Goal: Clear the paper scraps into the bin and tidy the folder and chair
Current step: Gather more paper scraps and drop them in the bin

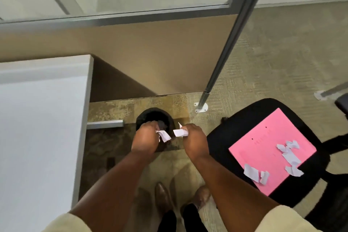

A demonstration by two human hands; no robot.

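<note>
A round black bin [150, 116] stands on the carpet straight ahead of me. My left hand [146, 136] hovers over its near rim, closed on white paper scraps [164, 135]. Just right of the bin, my right hand [195, 140] grips another white scrap [179, 132]. A pink folder [263, 147] lies on the seat of a black chair [226, 137] to my right. Several more torn white scraps [289, 153] are scattered over the folder's near and right parts.
A white desk [41, 118] fills the left side, with a tan partition panel [150, 52] behind the bin. A grey metal post [226, 52] meets the floor at a white foot plate [201, 108] between bin and chair. My shoes [163, 196] are on the carpet below.
</note>
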